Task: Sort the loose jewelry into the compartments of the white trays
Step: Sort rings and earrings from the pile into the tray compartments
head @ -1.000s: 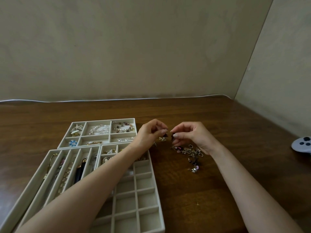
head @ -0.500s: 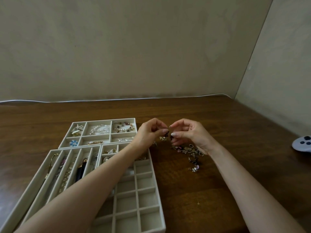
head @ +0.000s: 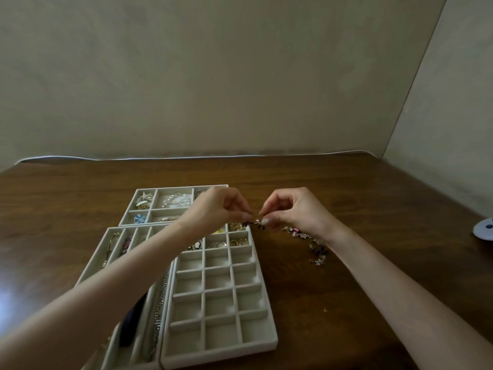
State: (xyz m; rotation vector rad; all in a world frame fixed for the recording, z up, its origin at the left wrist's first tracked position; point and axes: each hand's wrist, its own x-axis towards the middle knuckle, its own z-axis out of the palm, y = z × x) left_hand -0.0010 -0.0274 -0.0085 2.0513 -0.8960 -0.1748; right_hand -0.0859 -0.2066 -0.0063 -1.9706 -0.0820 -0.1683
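**Small piece pinched between both hands, not yet placed**

The grid tray (head: pixel 218 357) lies under and nearward of the left hand (head: pixel 218 209). Its cells closest to that hand are filled, and the nearer rows are bare. Both hands are held off the table (head: pixel 360 193) with fingers curled. One end of a small piece (head: pixel 256 222) is pinched by the left hand, the other end by the right hand (head: pixel 293 209), fingertips almost meeting. The piece (dark prongs and a pale bead, too small to be named surely) hangs between the two pinches, over the tray's far right corner.

It is judged that the piece is being parted or checked before placing. A light grip is advised, with the ends eased apart rather than tugged, so that nothing springs away. A bare cell just nearward of the left hand should then be picked, and the piece lowered into it before release.

A slot tray (head: pixel 93 256) with chains lies under the left forearm and is partly hidden by it. A third tray (head: pixel 173 187) of brooches and pearls sits beyond the left hand. The loose pile (head: pixel 316 247) lies just under the right wrist and could be scattered by a careless sweep. A white object (head: pixel 484 231) is cut off at the frame edge, well right of the right hand.
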